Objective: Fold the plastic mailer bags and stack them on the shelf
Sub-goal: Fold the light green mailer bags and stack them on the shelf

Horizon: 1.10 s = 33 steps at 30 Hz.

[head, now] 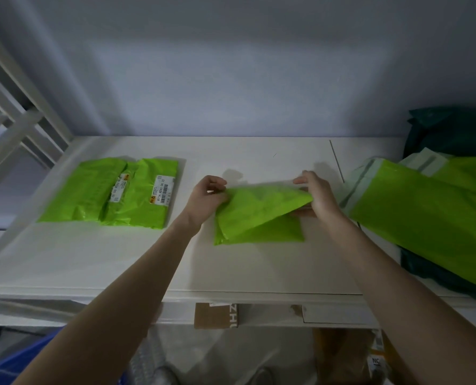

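White shelf [120,259] against pale wall, dim light. Heap of unfolded green mailers [414,215] over dark green bags [453,129] at right edge. Stack of folded mailers [112,193], labels up, lying flat at left, well apart from my hands. Mailer in work [259,218] at shelf centre, lower half flat, upper flap raised. My left hand [207,194] pinches flap's left corner; my right hand [318,195] grips its right corner, fingers curled round edge.
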Each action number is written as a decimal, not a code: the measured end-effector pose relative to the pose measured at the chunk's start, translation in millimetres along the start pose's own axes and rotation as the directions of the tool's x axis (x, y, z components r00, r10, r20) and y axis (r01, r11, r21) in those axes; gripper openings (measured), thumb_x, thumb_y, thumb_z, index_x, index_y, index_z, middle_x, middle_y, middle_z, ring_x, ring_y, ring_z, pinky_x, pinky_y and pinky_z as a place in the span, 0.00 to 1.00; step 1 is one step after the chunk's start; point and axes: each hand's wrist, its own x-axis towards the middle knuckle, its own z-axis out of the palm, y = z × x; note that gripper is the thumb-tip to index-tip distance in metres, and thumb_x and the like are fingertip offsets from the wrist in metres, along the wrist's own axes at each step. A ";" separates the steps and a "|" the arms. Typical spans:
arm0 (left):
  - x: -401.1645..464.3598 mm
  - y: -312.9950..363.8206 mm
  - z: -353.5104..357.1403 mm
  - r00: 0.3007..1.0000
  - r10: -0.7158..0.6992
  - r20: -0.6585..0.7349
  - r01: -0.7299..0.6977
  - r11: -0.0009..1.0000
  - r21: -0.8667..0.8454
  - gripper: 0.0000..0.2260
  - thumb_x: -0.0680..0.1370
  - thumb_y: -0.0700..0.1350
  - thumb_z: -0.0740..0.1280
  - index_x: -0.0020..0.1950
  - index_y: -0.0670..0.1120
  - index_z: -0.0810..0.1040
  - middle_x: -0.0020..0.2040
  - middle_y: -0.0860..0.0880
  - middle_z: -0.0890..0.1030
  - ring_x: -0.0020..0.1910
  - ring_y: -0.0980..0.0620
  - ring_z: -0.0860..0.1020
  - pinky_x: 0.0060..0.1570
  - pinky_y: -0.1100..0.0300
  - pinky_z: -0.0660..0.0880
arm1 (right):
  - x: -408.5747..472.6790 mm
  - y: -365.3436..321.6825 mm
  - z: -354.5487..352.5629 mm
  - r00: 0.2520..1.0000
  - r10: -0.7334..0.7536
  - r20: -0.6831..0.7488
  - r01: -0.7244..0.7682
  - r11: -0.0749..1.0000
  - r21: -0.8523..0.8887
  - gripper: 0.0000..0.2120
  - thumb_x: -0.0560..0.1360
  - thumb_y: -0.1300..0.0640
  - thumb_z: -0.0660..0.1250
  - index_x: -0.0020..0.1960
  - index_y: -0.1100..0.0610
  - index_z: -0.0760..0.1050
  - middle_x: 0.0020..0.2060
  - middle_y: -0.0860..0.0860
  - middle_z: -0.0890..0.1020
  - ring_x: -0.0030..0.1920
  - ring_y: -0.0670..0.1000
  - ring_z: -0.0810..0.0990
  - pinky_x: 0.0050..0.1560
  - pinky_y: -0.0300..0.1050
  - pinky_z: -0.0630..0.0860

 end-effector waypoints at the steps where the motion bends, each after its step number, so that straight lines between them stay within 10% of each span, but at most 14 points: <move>1: -1.7 0.3 0.3 1.000 0.019 0.007 -0.019 0.999 0.035 0.15 0.73 0.27 0.63 0.44 0.49 0.72 0.45 0.51 0.73 0.42 0.54 0.73 0.36 0.73 0.72 | 0.4 -0.2 -0.4 1.000 0.015 0.004 -0.014 1.000 -0.007 0.13 0.79 0.49 0.57 0.49 0.58 0.74 0.48 0.57 0.75 0.36 0.54 0.76 0.36 0.48 0.77; 11: -4.7 -1.1 -3.7 0.989 0.025 -0.149 0.030 0.935 0.353 0.24 0.70 0.38 0.71 0.64 0.43 0.67 0.63 0.43 0.67 0.59 0.44 0.74 0.61 0.51 0.71 | -4.9 10.8 -6.5 0.989 -0.006 0.149 0.031 0.985 -0.169 0.21 0.72 0.65 0.69 0.61 0.55 0.67 0.41 0.55 0.77 0.35 0.50 0.76 0.31 0.41 0.71; 17: -12.7 -1.5 -7.1 0.962 0.038 -0.269 0.116 0.838 0.533 0.19 0.74 0.48 0.68 0.59 0.39 0.69 0.57 0.41 0.75 0.52 0.42 0.77 0.54 0.57 0.71 | -8.3 20.6 -1.7 0.991 -0.088 0.105 0.106 0.978 -0.182 0.20 0.73 0.66 0.67 0.62 0.56 0.67 0.53 0.62 0.77 0.45 0.56 0.77 0.47 0.51 0.76; 23: -29.0 -3.7 -11.1 0.957 -0.166 -0.238 0.258 0.863 0.435 0.14 0.75 0.51 0.63 0.35 0.43 0.75 0.31 0.45 0.79 0.35 0.44 0.81 0.48 0.48 0.80 | -16.2 22.9 4.2 0.991 -0.093 0.097 0.098 0.994 -0.044 0.16 0.75 0.66 0.65 0.61 0.58 0.66 0.44 0.53 0.73 0.38 0.50 0.75 0.20 0.41 0.76; 33: -33.3 -9.0 3.8 0.947 0.093 -0.307 0.105 0.815 0.570 0.13 0.79 0.53 0.61 0.52 0.44 0.75 0.43 0.46 0.78 0.42 0.45 0.75 0.41 0.58 0.69 | -10.8 33.8 0.9 0.902 -0.423 0.081 0.394 0.734 -0.553 0.16 0.74 0.59 0.68 0.58 0.59 0.67 0.30 0.50 0.72 0.31 0.54 0.73 0.30 0.42 0.67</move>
